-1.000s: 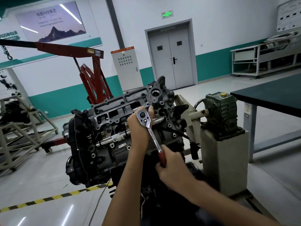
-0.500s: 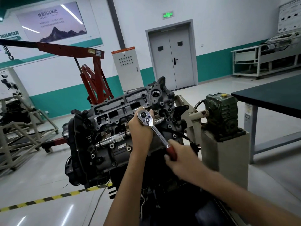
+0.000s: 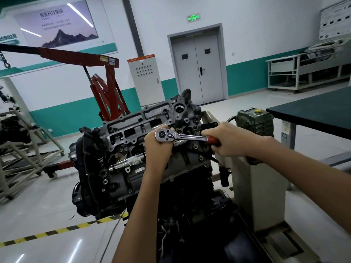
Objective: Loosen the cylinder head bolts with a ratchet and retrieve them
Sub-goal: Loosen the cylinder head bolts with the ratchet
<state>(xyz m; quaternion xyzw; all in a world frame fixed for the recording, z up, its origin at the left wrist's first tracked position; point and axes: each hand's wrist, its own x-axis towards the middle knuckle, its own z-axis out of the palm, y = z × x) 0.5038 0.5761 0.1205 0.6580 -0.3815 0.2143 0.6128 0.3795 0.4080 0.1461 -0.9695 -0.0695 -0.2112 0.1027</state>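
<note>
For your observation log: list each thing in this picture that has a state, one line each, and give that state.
ratchet: handle level, head on the cylinder head
left hand: cupped behind the ratchet head
right hand: closed on the red grip
cylinder head: cover off, tilted
double door: shut
exit sign: lit

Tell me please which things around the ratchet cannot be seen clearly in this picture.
Head view only:
- The bolt and socket under the ratchet head: hidden by the head and the left hand.
- The red grip: mostly covered by the right hand.
- Lower cylinder head face: blocked by the left forearm.
- Any bolts already removed: none identifiable.
</note>
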